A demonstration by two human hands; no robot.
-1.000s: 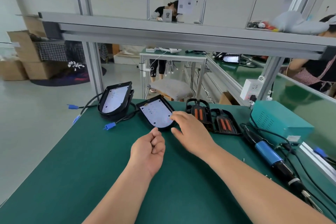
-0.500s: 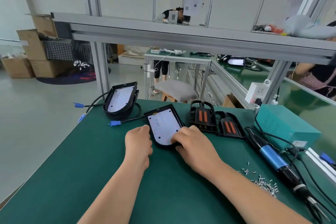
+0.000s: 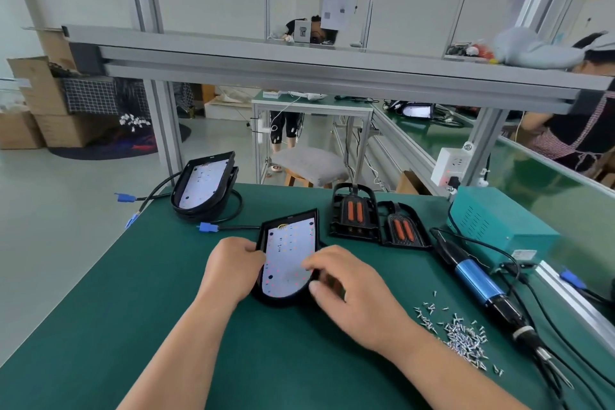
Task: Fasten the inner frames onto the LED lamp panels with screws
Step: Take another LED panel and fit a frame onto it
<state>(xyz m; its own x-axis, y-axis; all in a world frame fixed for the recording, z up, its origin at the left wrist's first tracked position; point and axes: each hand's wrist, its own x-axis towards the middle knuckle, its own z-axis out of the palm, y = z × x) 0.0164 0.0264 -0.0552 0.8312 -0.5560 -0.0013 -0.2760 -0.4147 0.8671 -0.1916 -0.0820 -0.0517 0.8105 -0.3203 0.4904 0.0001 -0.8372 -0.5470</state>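
A black LED lamp panel [image 3: 288,256] with a white LED board lies on the green table in front of me. My left hand [image 3: 229,271] grips its left edge. My right hand [image 3: 349,289] holds its lower right rim, fingers curled over the edge. Two black inner frames [image 3: 354,216] with orange strips lie behind the panel to the right. A pile of small silver screws [image 3: 461,334] is scattered at the right. A blue electric screwdriver [image 3: 479,283] lies beside the screws, untouched.
A stack of lamp panels [image 3: 203,185] with black cables and blue plugs sits at the table's far left. A teal power unit [image 3: 496,223] stands at the right, with cables trailing. An aluminium shelf beam [image 3: 299,66] crosses overhead. Other people work beyond.
Both hands took hold of the lamp panel and drew it toward me across the table. The view tilted down, bringing the screws into sight.
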